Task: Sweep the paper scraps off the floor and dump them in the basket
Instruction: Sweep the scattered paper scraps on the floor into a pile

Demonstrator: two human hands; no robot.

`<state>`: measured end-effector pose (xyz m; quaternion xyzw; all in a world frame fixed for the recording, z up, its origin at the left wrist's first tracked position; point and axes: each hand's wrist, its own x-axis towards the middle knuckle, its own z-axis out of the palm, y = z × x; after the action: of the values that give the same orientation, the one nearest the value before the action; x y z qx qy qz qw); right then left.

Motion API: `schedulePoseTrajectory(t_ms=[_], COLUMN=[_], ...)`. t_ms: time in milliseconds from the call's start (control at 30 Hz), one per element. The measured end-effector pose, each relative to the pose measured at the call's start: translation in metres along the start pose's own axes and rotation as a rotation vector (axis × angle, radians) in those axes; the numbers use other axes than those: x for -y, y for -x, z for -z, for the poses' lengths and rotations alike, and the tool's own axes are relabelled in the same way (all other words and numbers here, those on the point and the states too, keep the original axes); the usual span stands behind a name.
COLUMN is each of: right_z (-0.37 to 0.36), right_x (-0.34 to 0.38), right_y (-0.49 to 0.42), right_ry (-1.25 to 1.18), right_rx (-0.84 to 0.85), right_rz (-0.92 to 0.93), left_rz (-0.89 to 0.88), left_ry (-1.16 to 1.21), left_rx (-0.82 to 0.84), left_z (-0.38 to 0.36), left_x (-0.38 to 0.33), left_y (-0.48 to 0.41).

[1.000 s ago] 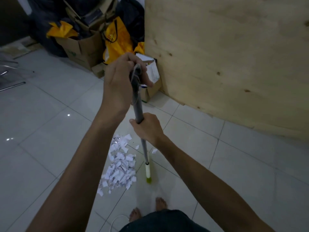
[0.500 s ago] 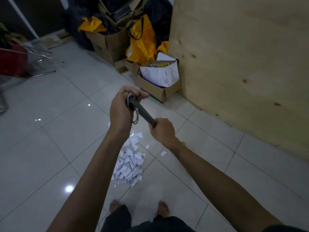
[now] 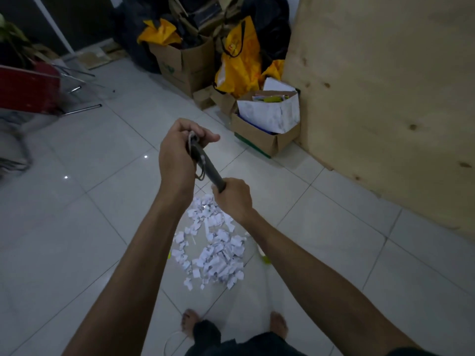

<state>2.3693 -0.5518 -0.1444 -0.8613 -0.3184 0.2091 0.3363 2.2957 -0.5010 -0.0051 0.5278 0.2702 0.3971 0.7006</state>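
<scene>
A pile of white paper scraps (image 3: 213, 242) lies on the grey tiled floor in front of my bare feet. My left hand (image 3: 177, 155) grips the top end of a dark broom handle (image 3: 208, 167), where a cord loop hangs. My right hand (image 3: 232, 199) grips the same handle lower down. My right forearm hides most of the shaft; only a pale and green bit (image 3: 264, 256) of the broom's lower part shows to the right of the pile. No basket can be told apart in view.
A plywood sheet (image 3: 385, 86) leans along the right. Cardboard boxes (image 3: 264, 129) with papers, yellow bags (image 3: 241, 60) and dark sacks crowd the back. A red object with metal legs (image 3: 30, 91) stands at the left. A white cord (image 3: 172, 340) lies by my feet.
The view has tilted and shifted right. The handle has swung from near upright to slanting down to the right, and the scrap pile now lies more spread out, with a gap in its middle.
</scene>
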Motion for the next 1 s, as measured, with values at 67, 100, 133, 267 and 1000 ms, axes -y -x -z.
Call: schedulePoseTrajectory(t_ms=[67, 100, 133, 267, 1000], right_z=[-0.016, -0.024, -0.034, -0.06, -0.064], right_x=[0.023, 0.033, 0.045, 0.076, 0.113], right_y=[-0.006, -0.009, -0.011, -0.016, -0.011], right_ry=[-0.014, -0.024, -0.031, -0.019, -0.255], right_rx=[-0.003, -0.003, -0.001, 0.026, 0.357], right_rz=[0.017, 0.023, 0.027, 0.029, 0.483], left_rz=[-0.023, -0.029, -0.033, -0.02, -0.151], left_ry=[-0.035, -0.047, -0.058, -0.087, 0.152], left_rx=[0.003, 0.008, 0.012, 0.034, -0.171], left_z=[0.019, 0.027, 0.039, 0.075, 0.138], left_x=[-0.012, -0.018, -0.023, -0.038, -0.102], left_y=[-0.013, -0.019, -0.025, -0.041, -0.034])
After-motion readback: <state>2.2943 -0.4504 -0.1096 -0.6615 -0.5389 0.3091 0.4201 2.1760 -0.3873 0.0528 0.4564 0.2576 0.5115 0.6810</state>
